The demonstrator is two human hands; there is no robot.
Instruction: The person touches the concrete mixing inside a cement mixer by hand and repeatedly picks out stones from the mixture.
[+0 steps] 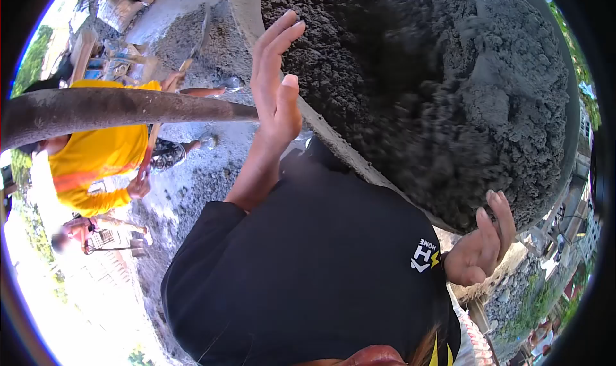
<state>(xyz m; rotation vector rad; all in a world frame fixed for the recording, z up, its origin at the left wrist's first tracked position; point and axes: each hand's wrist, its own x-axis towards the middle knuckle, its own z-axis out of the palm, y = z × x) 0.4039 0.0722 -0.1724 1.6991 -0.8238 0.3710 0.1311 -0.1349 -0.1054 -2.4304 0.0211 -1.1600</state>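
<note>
So the left hand (277, 103) is up top, left of center, fingers apart and empty, by the drum's rim (340, 144); can't tell if it's touching. Right hand (478, 250), lower right, is loosely curled around nothing visible, near the rim. Gray wet mix (507, 96) fills the drum, upper right. Person in yellow (106, 151) grips a long handle (152, 141), left side.

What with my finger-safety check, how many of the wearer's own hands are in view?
2: the left hand, between the dark pole and the container's rim; the right hand, lower right, by the container.
</note>
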